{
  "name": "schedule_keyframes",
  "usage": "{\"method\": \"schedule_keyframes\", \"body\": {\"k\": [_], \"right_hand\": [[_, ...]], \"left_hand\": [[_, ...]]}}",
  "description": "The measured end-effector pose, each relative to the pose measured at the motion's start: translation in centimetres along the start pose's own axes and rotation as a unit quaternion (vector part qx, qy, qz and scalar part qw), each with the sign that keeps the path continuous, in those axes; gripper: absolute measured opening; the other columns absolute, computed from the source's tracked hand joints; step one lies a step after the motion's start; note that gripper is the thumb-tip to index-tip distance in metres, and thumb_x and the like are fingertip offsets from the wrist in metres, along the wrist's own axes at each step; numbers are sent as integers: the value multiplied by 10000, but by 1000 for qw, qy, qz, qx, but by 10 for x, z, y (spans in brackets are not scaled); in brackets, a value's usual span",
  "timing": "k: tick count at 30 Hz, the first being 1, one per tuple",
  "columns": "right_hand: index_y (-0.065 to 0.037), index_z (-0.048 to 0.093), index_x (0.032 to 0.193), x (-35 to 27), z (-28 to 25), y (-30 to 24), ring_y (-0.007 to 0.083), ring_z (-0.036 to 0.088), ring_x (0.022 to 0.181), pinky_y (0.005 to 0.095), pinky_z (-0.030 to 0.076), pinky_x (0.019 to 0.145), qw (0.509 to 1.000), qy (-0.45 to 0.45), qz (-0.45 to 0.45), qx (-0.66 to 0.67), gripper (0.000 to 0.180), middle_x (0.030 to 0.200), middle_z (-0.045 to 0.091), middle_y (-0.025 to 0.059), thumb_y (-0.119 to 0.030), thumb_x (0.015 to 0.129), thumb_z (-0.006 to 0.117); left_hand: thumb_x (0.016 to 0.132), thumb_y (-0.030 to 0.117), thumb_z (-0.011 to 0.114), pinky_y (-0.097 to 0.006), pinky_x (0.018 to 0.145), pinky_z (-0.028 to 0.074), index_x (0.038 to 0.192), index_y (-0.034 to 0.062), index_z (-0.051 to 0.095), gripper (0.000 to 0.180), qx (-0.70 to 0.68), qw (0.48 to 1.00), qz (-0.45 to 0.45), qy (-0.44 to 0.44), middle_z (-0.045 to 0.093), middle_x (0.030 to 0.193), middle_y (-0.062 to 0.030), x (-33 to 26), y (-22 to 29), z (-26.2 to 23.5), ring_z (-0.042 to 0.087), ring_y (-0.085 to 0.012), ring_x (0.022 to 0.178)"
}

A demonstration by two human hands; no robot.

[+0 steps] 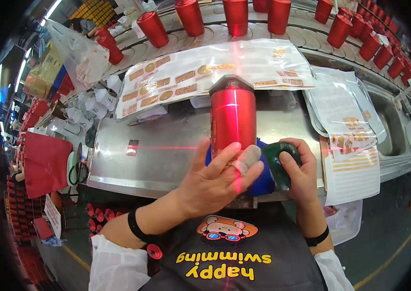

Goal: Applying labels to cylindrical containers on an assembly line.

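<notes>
A glossy red cylinder (234, 116) with a dark, angular far end rests in front of me on a blue support (262, 180), which is partly hidden. Spread fingers of my left hand (220, 177) touch the near end of the cylinder without wrapping round it. One of those fingers wears a pale finger cover (249, 159). To the right of the cylinder, my right hand (304, 169) grips a dark green, curved scraper-like piece (278, 167) between thumb and fingers. A red laser cross falls over the cylinder and my left hand.
Sheets of gold decals (166, 82) lie behind the cylinder, with more sheets (351, 140) at the right by a sink (391, 133). Beyond runs a curved conveyor (210, 46) carrying several red cylinders. A small dark tag (132, 148) lies on the metal table (166, 167).
</notes>
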State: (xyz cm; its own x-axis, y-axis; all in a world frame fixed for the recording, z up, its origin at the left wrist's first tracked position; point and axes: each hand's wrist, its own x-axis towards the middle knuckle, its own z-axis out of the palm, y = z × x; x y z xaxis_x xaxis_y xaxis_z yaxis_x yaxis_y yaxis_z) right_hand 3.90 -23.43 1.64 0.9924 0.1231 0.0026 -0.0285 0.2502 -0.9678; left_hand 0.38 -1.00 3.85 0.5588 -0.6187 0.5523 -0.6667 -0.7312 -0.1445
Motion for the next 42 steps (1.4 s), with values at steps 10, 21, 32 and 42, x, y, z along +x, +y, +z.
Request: {"method": "schedule_keyframes", "body": {"k": [10,21,32,42], "right_hand": [[-95,655,973,6,20,-26,274,547,866,401,426,766,808,-190,-411,-377,374,938,617,85,28,634,754],[-49,678,955,24,39,-51,257,593,737,328,465,635,880,-264,-240,-315,217,827,614,86,-55,751,752],[-110,649,920,37,53,-44,256,565,773,409,404,709,696,-119,-520,-481,270,798,573,50,-64,661,711],[-98,679,1056,5,51,-62,246,578,813,353,428,740,776,-334,-382,-374,378,880,595,58,-49,699,794]], "left_hand": [[723,169,749,-626,1141,105,1331,57,511,663,-177,960,-175,129,599,1254,-134,-34,2,15,426,-330,1329],[767,304,770,-634,1121,103,1456,-76,290,922,-216,944,-222,115,427,1417,-263,-49,4,29,370,-406,1363],[741,305,775,-615,1134,104,1472,-82,237,986,-252,931,-251,83,358,1462,-285,-50,1,31,317,-409,1391],[769,433,758,-640,1122,96,1438,-86,280,972,-182,957,-219,61,410,1406,-285,-42,-7,11,361,-420,1353]]}}
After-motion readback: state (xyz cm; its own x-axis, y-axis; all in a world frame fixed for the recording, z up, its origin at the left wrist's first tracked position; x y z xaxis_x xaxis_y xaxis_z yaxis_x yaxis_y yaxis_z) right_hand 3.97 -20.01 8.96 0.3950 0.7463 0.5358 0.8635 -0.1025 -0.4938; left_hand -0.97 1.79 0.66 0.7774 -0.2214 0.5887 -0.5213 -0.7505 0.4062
